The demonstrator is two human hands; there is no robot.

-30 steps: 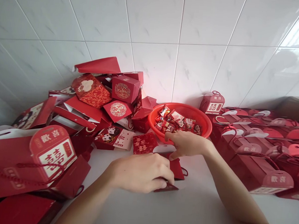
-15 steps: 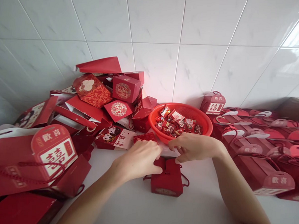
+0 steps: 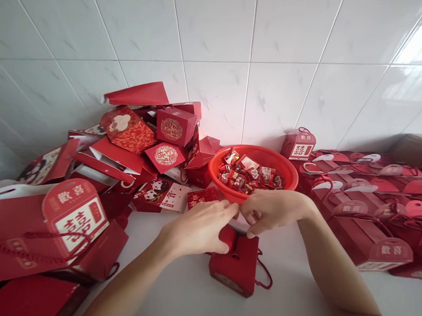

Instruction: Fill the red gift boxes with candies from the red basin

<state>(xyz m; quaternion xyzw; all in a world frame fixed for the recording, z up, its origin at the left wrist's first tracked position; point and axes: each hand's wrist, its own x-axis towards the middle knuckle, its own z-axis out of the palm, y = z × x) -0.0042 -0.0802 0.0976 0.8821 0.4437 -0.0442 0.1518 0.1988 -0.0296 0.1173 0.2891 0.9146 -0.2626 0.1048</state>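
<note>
white tabletop, red box, 歡喜 cartons

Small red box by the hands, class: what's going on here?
A person's left hand and right hand are at the far side of a small red box with a cord, which sits on a white table. Just beyond is a red basket of wrapped sweets. A jumbled pile of red boxes lies left; handled boxes stand in rows right.

A pale tiled wall is rising at the far side.
A brownish box is sitting far right; a bright reflection is gleaming above it.
</note>
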